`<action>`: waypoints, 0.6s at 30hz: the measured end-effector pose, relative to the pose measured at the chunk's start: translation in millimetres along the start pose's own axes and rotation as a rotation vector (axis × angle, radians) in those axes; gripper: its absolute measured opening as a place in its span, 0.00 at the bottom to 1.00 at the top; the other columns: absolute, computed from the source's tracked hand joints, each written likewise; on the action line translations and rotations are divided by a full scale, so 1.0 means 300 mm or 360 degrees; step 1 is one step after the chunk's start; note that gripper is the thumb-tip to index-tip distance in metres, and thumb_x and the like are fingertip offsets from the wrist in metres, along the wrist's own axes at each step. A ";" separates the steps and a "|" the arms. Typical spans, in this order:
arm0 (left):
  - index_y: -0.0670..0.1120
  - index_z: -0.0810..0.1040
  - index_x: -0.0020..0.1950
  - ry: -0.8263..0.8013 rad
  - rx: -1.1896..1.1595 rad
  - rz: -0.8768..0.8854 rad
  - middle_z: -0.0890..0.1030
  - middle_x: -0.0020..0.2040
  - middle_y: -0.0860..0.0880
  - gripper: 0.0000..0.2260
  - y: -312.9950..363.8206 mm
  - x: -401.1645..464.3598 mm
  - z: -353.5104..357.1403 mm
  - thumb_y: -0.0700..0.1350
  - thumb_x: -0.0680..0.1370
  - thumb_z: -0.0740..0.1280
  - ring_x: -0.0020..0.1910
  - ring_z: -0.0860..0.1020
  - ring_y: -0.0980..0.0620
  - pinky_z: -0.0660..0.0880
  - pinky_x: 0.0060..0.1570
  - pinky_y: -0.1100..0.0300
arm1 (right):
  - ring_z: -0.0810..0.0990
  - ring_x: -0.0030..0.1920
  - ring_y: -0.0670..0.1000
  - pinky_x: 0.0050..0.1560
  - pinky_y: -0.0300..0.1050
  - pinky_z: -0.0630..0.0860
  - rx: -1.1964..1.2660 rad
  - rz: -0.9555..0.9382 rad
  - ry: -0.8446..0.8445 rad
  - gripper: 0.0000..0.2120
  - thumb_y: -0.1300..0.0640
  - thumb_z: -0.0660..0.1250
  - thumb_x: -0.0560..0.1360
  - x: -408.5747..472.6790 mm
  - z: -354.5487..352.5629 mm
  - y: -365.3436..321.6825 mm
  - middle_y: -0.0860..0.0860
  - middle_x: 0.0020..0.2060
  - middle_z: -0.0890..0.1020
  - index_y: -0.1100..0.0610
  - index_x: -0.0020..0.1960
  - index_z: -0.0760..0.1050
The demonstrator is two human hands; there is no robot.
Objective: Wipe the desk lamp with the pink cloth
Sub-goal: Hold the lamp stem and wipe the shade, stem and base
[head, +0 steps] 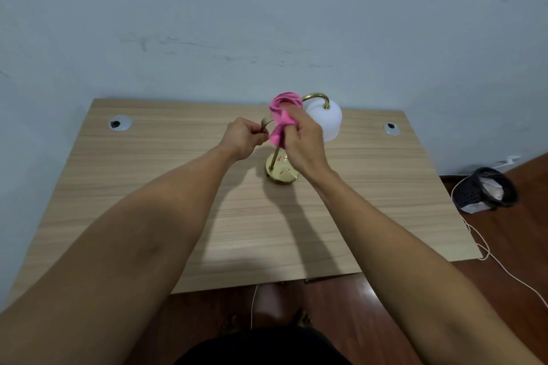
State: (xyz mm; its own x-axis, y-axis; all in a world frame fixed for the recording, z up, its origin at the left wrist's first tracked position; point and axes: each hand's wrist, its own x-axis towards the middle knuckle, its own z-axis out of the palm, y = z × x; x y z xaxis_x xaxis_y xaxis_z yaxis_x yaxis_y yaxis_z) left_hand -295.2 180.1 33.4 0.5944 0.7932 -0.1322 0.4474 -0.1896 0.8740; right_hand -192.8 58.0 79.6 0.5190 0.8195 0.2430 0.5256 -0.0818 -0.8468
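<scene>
Right hand (302, 142) is gripping pink cloth (283, 118) round desk lamp (280, 169) stem mid-surface, left hand (243, 136) is pinching a brass arm; pushing too hard prob tips lamp w/ shade (324, 120).

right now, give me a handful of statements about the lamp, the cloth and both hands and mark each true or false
1. The right hand holds the pink cloth against the lamp's upper stem. True.
2. The left hand lies flat on the desk. False: it is raised and closed on a brass side arm of the desk lamp.
3. The white shade hangs to the right of the cloth. True.
4. The lamp lies on its side. False: it stands upright on its round brass base.
5. A dark bin sits on the desk. False: it is on the floor, right of the desk.
</scene>
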 end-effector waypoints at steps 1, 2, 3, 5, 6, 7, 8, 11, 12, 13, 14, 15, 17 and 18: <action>0.39 0.86 0.48 -0.0007 0.0036 0.0000 0.76 0.30 0.52 0.04 0.007 -0.005 -0.006 0.37 0.77 0.72 0.21 0.70 0.66 0.66 0.29 0.72 | 0.80 0.60 0.49 0.64 0.37 0.72 -0.0222 -0.0165 -0.0118 0.23 0.68 0.59 0.78 0.001 0.016 0.012 0.59 0.61 0.83 0.58 0.68 0.80; 0.38 0.86 0.46 0.0000 0.0090 0.0002 0.76 0.30 0.51 0.03 0.011 -0.008 -0.012 0.35 0.76 0.71 0.23 0.71 0.64 0.65 0.26 0.73 | 0.76 0.67 0.55 0.68 0.36 0.65 -0.0435 -0.0331 -0.0189 0.24 0.69 0.60 0.77 0.003 0.037 0.031 0.61 0.68 0.79 0.61 0.71 0.78; 0.38 0.85 0.45 0.0016 0.0151 0.0013 0.76 0.31 0.48 0.04 0.014 -0.011 -0.016 0.34 0.75 0.71 0.26 0.71 0.60 0.64 0.24 0.73 | 0.73 0.71 0.61 0.70 0.38 0.61 -0.0609 -0.0449 -0.0216 0.25 0.70 0.61 0.76 0.004 0.057 0.052 0.63 0.70 0.76 0.63 0.72 0.77; 0.37 0.85 0.44 0.0025 0.0235 0.0030 0.76 0.32 0.46 0.04 0.015 -0.013 -0.021 0.34 0.75 0.70 0.28 0.70 0.55 0.64 0.24 0.70 | 0.72 0.70 0.68 0.73 0.49 0.62 -0.0799 -0.0584 -0.0197 0.25 0.70 0.63 0.74 0.013 0.078 0.091 0.66 0.70 0.76 0.66 0.71 0.77; 0.38 0.85 0.44 0.0027 0.0247 0.0029 0.76 0.31 0.46 0.05 0.015 -0.013 -0.020 0.34 0.74 0.69 0.28 0.69 0.55 0.64 0.24 0.69 | 0.72 0.70 0.69 0.73 0.52 0.63 -0.0863 -0.0627 -0.0201 0.26 0.70 0.63 0.73 0.017 0.077 0.106 0.66 0.70 0.76 0.66 0.71 0.76; 0.38 0.85 0.43 0.0024 0.0243 0.0024 0.76 0.31 0.46 0.05 0.010 -0.010 -0.017 0.34 0.74 0.69 0.28 0.69 0.54 0.65 0.24 0.69 | 0.72 0.70 0.68 0.73 0.52 0.63 -0.0903 -0.0671 -0.0208 0.27 0.70 0.62 0.73 0.017 0.069 0.109 0.64 0.70 0.76 0.67 0.72 0.76; 0.37 0.85 0.43 0.0020 0.0223 0.0017 0.76 0.31 0.46 0.04 0.007 -0.007 -0.014 0.34 0.74 0.69 0.29 0.69 0.53 0.66 0.26 0.67 | 0.72 0.69 0.67 0.73 0.51 0.64 -0.0899 -0.0707 -0.0221 0.27 0.70 0.62 0.73 0.019 0.059 0.107 0.63 0.69 0.77 0.67 0.71 0.76; 0.41 0.86 0.46 -0.0009 0.0090 0.0016 0.78 0.32 0.49 0.04 0.002 -0.002 -0.008 0.37 0.76 0.71 0.29 0.71 0.58 0.68 0.30 0.70 | 0.77 0.63 0.58 0.68 0.49 0.71 -0.0635 -0.0603 -0.0163 0.22 0.71 0.62 0.73 0.009 0.013 0.073 0.58 0.63 0.82 0.64 0.65 0.81; 0.42 0.86 0.48 -0.0010 0.0053 0.0007 0.79 0.34 0.49 0.04 -0.001 0.000 -0.005 0.38 0.77 0.71 0.28 0.71 0.61 0.67 0.29 0.73 | 0.78 0.59 0.55 0.64 0.47 0.73 -0.0488 -0.0466 -0.0097 0.20 0.70 0.61 0.73 0.000 -0.001 0.067 0.55 0.59 0.84 0.62 0.61 0.83; 0.41 0.86 0.48 -0.0003 0.0025 -0.0007 0.80 0.35 0.49 0.04 -0.005 0.003 -0.003 0.40 0.77 0.72 0.27 0.72 0.64 0.67 0.29 0.75 | 0.80 0.55 0.54 0.59 0.47 0.76 -0.0317 -0.0280 -0.0038 0.18 0.68 0.60 0.75 -0.012 -0.016 0.059 0.53 0.54 0.86 0.59 0.57 0.85; 0.41 0.86 0.49 -0.0002 -0.0006 -0.0029 0.80 0.36 0.50 0.04 -0.011 0.008 -0.001 0.41 0.77 0.72 0.26 0.73 0.65 0.68 0.32 0.74 | 0.83 0.49 0.55 0.52 0.48 0.78 -0.0127 -0.0055 0.0002 0.17 0.65 0.59 0.77 -0.027 -0.032 0.052 0.51 0.48 0.87 0.57 0.53 0.85; 0.42 0.86 0.49 0.0000 -0.0034 -0.0048 0.81 0.36 0.50 0.05 -0.017 0.012 0.001 0.41 0.77 0.72 0.28 0.75 0.65 0.70 0.35 0.71 | 0.85 0.42 0.58 0.43 0.49 0.80 0.0047 0.0149 0.0028 0.16 0.63 0.58 0.79 -0.040 -0.046 0.056 0.50 0.42 0.87 0.55 0.49 0.85; 0.43 0.86 0.50 0.0000 -0.0072 -0.0075 0.82 0.37 0.50 0.06 -0.024 0.010 0.006 0.43 0.77 0.73 0.33 0.77 0.60 0.71 0.42 0.64 | 0.86 0.36 0.62 0.36 0.51 0.80 0.0231 0.0433 0.0056 0.17 0.61 0.58 0.80 -0.062 -0.065 0.093 0.52 0.37 0.87 0.54 0.42 0.84; 0.43 0.86 0.50 0.0010 -0.0105 -0.0088 0.82 0.38 0.50 0.06 -0.026 0.007 0.011 0.43 0.77 0.73 0.35 0.78 0.58 0.72 0.43 0.63 | 0.86 0.39 0.61 0.40 0.54 0.81 0.0246 0.0509 0.0050 0.16 0.60 0.59 0.79 -0.075 -0.071 0.118 0.52 0.39 0.87 0.54 0.40 0.84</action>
State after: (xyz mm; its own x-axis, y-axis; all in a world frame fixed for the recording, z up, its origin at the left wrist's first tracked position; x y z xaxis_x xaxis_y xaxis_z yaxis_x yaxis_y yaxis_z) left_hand -295.4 181.3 24.7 0.5659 0.8049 -0.1784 0.4342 -0.1071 0.8944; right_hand -171.5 24.6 54.1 0.6625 0.7483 -0.0337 0.2262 -0.2427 -0.9434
